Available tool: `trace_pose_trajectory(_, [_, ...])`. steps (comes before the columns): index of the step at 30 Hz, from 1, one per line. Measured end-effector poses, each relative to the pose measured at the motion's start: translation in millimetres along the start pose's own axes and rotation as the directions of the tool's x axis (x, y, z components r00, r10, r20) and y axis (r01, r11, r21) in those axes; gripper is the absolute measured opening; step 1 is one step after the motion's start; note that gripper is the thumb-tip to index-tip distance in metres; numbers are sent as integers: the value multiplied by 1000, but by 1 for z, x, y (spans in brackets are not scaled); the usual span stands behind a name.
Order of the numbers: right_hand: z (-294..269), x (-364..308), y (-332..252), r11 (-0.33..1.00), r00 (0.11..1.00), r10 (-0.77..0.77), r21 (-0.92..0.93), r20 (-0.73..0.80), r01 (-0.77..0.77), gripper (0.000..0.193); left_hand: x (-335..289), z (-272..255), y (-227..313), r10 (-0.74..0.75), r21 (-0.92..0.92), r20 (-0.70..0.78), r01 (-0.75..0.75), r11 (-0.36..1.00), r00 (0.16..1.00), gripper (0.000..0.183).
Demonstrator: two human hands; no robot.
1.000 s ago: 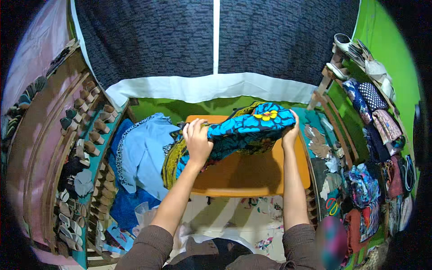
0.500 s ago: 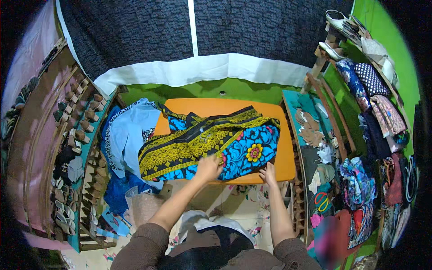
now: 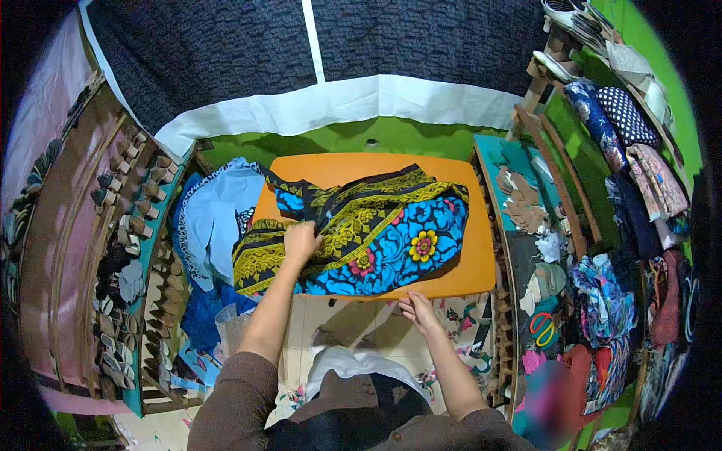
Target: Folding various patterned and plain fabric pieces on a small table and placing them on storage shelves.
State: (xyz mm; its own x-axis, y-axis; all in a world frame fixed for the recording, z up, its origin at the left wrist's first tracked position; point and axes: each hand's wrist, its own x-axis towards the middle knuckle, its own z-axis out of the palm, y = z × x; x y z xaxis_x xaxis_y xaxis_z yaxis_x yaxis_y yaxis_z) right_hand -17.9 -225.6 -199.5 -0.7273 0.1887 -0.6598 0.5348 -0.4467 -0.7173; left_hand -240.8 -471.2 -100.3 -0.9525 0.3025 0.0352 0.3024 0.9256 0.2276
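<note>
A patterned cloth [image 3: 361, 240] lies bunched and folded on an orange tabletop [image 3: 459, 278]. Black and yellow bands run across it, beside a blue floral part with pink and yellow flowers. My left hand [image 3: 302, 242] is closed on the cloth's yellow-banded part, left of its middle, and folds rise around the fingers. At the table's near edge, just below the cloth, is my right hand [image 3: 423, 312]. Its fingers are curled together; whether they pinch anything is too small to see.
Light blue garments [image 3: 214, 218] are heaped left of the table. Racks with wooden shoe-shaped forms [image 3: 139, 222] stand at the left. On the right shelf are cloth scraps [image 3: 519, 199], scissors [image 3: 541, 329] and folded fabrics [image 3: 602, 293]. Scraps litter the tiled floor. A dark curtain [image 3: 429, 52] hangs behind.
My left hand has moved up and left across the cloth, gathering it into folds. My right hand has come left and down, away from the cloth's right corner to the table edge.
</note>
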Motion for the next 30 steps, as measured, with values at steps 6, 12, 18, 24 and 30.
trace_pose_trajectory(6, [11, 5, 2, 999, 1000, -1, 39, 29, 0, 44, -41, -7, 8, 392, 271, -357, -308, 912, 848, 18])
trace_pose_trajectory(12, [24, 15, 1, 993, 997, -16, 118, 80, 7, 33, -74, -20, 14, 481, 27, -449, -527, 850, 753, 23])
trace_pose_trajectory(18, [23, 25, -2, 984, 994, -56, 176, 99, 38, 70, -120, -9, 49, 574, -36, -374, -630, 776, 728, 14])
trace_pose_trajectory(24, [92, -43, -87, 939, 956, -293, -179, 24, 293, 101, -143, 0, 95, 664, -114, -180, -685, 719, 726, 29])
trace_pose_trajectory(30, [68, -8, -97, 858, 886, -450, -218, 113, 464, 27, -133, 6, 107, 627, -468, -69, -581, 666, 776, 41])
